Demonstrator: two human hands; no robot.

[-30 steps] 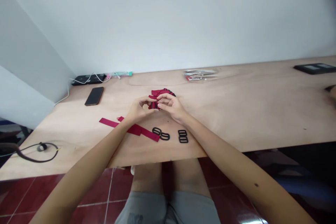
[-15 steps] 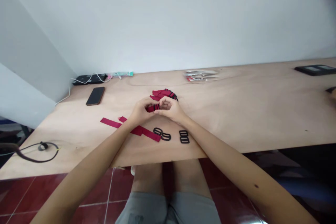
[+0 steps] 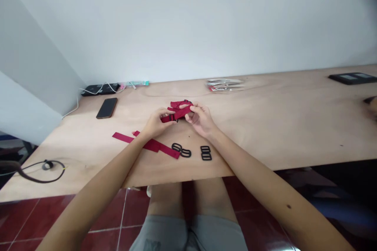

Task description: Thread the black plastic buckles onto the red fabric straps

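A red fabric strap (image 3: 183, 113) with a black slide buckle (image 3: 172, 117) on it runs between my hands above the table. My left hand (image 3: 158, 122) is closed round the buckle end of the strap. The other end is pinched between the thumb and fingers of my right hand (image 3: 200, 119). Just behind lies a bundle of red straps with black buckles (image 3: 176, 104), partly covered by the held strap and my fingers. Nearer me are loose red straps (image 3: 167, 150), two black slide buckles (image 3: 181, 150) and another small group of black buckles (image 3: 205, 153).
On the wooden table (image 3: 265, 125), a phone (image 3: 107, 108) lies at left, near black boxes with a white cable (image 3: 100, 89). Flat plastic packets (image 3: 224, 84) rest by the wall. A black cable (image 3: 44, 170) curls at front left. Part of another person's hand (image 3: 373, 104) shows at far right.
My right hand has moved right, away from my left, drawing out a length of red strap that now stretches between them. My left hand has stayed nearly in place.
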